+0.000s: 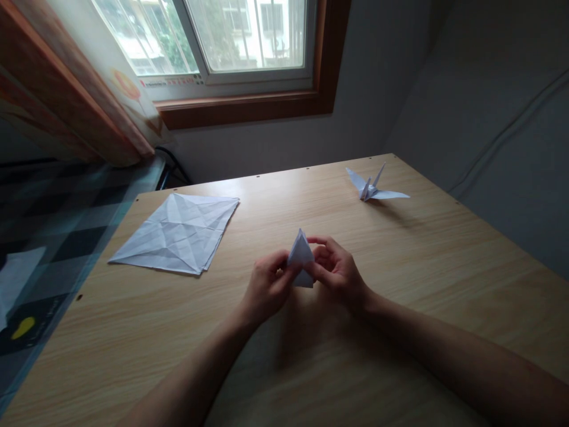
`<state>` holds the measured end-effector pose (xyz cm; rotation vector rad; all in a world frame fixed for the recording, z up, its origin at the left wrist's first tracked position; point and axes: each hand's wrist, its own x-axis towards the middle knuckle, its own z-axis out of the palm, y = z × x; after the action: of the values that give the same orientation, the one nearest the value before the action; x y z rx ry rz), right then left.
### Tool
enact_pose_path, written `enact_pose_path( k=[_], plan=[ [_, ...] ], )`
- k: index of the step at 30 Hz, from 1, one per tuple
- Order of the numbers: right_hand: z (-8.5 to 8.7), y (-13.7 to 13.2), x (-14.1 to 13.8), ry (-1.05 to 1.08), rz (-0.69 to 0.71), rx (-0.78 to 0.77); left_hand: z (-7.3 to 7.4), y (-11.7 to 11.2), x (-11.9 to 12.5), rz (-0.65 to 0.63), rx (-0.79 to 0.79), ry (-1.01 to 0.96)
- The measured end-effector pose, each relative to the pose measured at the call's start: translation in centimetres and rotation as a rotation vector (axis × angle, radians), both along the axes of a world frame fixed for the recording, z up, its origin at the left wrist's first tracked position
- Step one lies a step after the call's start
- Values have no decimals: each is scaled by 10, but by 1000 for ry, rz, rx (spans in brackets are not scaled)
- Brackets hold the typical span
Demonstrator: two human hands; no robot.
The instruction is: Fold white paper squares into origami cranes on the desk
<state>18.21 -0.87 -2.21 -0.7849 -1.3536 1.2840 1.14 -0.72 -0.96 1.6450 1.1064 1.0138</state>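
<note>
Between my two hands is a small piece of folded white paper (301, 252), its narrow point facing up and away from me. My left hand (271, 280) pinches its left edge, thumb on the near face. On the opposite edge my right hand (338, 270) grips it the same way, with the index finger reaching behind near the top. The far side of the paper and some fingertips are hidden. Farther off to the right, a finished white paper crane (368, 191) stands with its wings spread.
Creased white paper sheets (178, 234) lie stacked at the table's left. The wooden table (422, 267) ends near the wall under a window (249, 35). Left of it is a checked cloth surface (26, 237) beneath a curtain (75, 77).
</note>
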Motion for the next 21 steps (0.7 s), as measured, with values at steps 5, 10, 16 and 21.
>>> enact_pose_path(
  k=[5,10,16,21],
  plan=[
    [3,-1,0,-130,-142,16,1,0,4,149,121,-11],
    [4,-5,1,-323,-462,166,4,-3,6,231,395,94],
    [5,-9,-1,-436,-284,515,6,-4,2,-44,203,89],
    [7,-7,1,-392,-100,494,4,-1,0,-56,111,-50]
  ],
)
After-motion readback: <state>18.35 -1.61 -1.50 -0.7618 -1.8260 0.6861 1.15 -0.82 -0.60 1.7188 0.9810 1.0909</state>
